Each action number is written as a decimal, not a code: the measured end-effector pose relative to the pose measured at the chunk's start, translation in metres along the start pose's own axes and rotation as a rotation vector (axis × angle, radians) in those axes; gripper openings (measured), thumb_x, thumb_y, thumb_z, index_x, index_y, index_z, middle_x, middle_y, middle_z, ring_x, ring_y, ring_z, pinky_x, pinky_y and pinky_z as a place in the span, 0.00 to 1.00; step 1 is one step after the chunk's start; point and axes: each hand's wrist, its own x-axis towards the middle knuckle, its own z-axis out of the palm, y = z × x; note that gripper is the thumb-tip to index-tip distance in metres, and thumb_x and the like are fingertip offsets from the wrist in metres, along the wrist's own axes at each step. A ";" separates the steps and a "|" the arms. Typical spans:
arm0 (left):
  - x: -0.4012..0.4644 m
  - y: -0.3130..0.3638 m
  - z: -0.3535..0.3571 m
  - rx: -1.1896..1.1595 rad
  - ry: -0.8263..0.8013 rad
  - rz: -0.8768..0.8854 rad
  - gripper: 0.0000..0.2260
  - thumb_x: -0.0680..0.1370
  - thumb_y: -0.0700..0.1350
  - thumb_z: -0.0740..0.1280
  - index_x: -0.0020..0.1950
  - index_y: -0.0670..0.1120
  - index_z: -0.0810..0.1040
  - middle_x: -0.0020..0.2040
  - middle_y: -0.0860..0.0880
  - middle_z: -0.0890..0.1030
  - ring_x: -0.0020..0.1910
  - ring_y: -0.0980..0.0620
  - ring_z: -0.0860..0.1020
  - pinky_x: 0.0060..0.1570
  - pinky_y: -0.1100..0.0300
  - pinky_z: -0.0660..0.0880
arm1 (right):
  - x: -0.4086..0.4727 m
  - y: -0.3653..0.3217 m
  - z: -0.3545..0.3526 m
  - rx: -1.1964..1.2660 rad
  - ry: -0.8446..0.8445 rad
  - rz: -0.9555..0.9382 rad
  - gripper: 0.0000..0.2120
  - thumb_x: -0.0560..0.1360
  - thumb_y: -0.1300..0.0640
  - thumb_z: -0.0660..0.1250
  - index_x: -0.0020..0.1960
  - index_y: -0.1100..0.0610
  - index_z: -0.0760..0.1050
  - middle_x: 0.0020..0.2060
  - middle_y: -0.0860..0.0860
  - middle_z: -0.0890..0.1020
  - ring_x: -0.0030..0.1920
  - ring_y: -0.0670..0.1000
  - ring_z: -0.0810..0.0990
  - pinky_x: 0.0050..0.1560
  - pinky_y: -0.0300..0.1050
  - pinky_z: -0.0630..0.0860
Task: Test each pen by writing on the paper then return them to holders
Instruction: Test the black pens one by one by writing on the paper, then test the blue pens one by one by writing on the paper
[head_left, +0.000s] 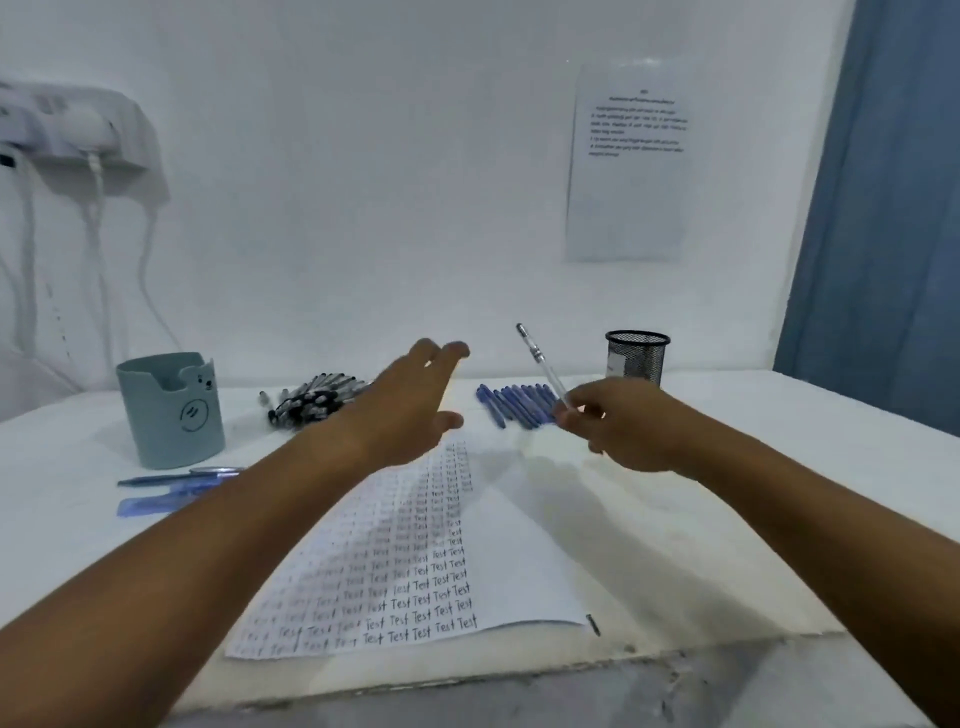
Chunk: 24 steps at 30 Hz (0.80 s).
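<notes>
Right of centre, the right hand pinches a slim, clear plastic pen, tilted up-left. The left hand hovers at centre, fingers straight and slightly apart, over the flat white paper lined with "Test". Behind lie black-and-silver pens and blue pens; a smooth teal holder stands left, a black mesh cylinder holder right.

Soft bluish light, wide-angle bowing at edges, slight motion blur.

Bare tabletop lies open right of the paper; pen piles and both holders line the back.
</notes>
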 end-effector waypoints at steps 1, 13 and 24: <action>0.004 0.019 -0.003 -0.001 0.065 0.049 0.33 0.77 0.46 0.69 0.77 0.50 0.56 0.71 0.44 0.64 0.63 0.43 0.71 0.62 0.54 0.67 | -0.008 0.006 -0.012 -0.096 0.000 -0.014 0.15 0.82 0.50 0.59 0.59 0.57 0.79 0.49 0.54 0.81 0.45 0.52 0.78 0.47 0.44 0.72; 0.006 0.208 0.032 -0.151 0.058 0.376 0.11 0.81 0.46 0.63 0.56 0.43 0.82 0.49 0.47 0.71 0.42 0.55 0.70 0.40 0.62 0.59 | -0.175 0.114 -0.093 -0.181 0.140 0.071 0.12 0.79 0.55 0.65 0.62 0.46 0.74 0.43 0.41 0.72 0.43 0.41 0.73 0.42 0.31 0.65; -0.034 0.379 0.114 -0.111 -0.215 0.604 0.05 0.78 0.43 0.66 0.52 0.43 0.78 0.47 0.44 0.78 0.45 0.47 0.74 0.43 0.57 0.68 | -0.354 0.216 -0.065 -0.289 0.258 0.302 0.06 0.78 0.59 0.66 0.54 0.53 0.77 0.46 0.46 0.75 0.48 0.47 0.69 0.44 0.30 0.62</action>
